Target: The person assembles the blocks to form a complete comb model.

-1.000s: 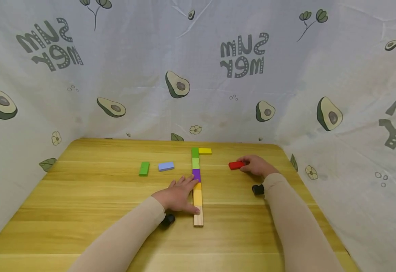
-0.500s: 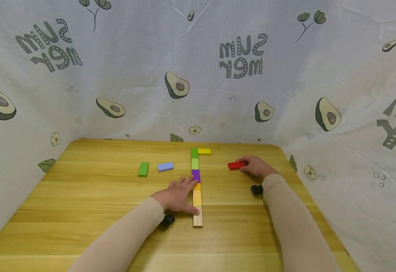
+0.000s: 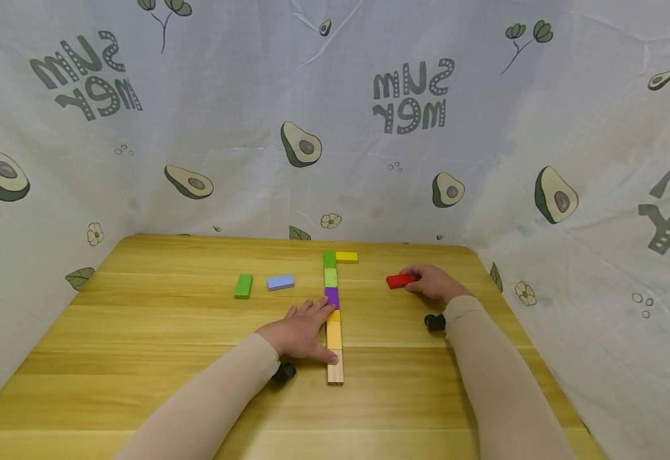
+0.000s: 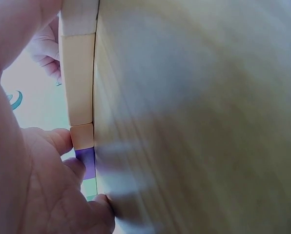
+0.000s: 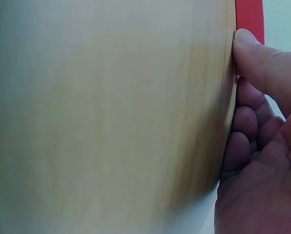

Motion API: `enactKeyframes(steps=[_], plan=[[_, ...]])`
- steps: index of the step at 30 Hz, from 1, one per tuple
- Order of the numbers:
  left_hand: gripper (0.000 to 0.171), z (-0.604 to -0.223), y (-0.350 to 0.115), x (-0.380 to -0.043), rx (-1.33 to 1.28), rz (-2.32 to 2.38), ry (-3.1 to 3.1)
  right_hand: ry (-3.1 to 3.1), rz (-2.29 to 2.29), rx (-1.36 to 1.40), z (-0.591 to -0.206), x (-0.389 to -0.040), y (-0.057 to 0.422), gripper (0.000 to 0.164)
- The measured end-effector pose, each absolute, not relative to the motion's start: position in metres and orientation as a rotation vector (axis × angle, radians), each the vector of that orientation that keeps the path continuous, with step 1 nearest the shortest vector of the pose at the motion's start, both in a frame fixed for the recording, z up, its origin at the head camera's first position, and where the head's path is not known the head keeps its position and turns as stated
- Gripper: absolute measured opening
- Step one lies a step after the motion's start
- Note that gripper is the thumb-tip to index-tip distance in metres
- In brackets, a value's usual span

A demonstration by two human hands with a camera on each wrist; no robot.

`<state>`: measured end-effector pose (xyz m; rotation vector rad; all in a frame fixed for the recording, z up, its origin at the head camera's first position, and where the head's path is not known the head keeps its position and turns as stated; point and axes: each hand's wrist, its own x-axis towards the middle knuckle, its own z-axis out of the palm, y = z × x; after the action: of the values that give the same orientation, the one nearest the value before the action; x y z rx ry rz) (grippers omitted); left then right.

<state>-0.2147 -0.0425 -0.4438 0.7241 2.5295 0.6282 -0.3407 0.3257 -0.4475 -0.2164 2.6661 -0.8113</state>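
My left hand lies with its fingers spread on a straight row of coloured blocks. Its fingertips touch near the purple block and the orange one, and the thumb rests on the bare-wood block at the near end. Between them sits a pale yellow-orange block. Farther up come a light green block and a dark green block. A yellow block extends right from that far end. To the right, my right hand pinches a red block at table level; the right wrist view shows the thumb against it.
Left of the row lie a blue block and a separate green block on the wooden table. A printed cloth hangs behind the table and along both sides. Black wrist cameras sit by both wrists.
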Motion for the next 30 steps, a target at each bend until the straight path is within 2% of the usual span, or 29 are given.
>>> enactKeyframes(steps=[30], plan=[[0.113, -0.4417, -0.0441, -0.2141, 0.723, 0.601, 2.534, 2.701, -0.720, -0.256, -0.4419, -0.3396, 0.3208, 0.039]])
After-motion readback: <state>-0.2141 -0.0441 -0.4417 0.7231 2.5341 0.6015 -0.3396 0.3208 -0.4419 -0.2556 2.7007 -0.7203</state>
